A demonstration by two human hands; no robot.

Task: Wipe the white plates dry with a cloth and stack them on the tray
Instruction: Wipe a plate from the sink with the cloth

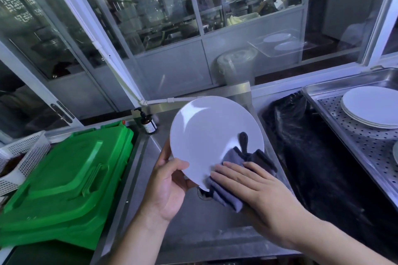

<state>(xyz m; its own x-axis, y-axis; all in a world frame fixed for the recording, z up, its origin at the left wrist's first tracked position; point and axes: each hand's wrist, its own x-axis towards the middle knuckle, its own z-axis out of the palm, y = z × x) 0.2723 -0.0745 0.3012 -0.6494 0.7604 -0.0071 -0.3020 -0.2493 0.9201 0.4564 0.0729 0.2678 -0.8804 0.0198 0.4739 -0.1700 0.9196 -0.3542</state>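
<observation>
The left hand (170,187) grips a white plate (213,135) by its lower left rim, thumb lying across the face and fingers curled behind, and holds it tilted up above a stainless steel sink (193,221). The right hand (254,189) lies nearly flat, fingers stretched out, pressing a grey cloth (228,191) against the plate's lower right edge; the cloth folds around the rim, and a dark loop of it lies on the plate's face.

To the right, a perforated steel tray (353,135) holds a stack of white plates (370,107) near its far end; the edge of another pale item shows at the frame's right border, too cut off to identify. Between sink and tray sits a compartment lined with black plastic (305,146).

On the left, a green plastic bin (64,178) has its lid closed. Beside it stands a white mesh basket (21,157) with something dark inside, unclear what. A brown pump bottle (148,122) stands at the sink's far left corner.
</observation>
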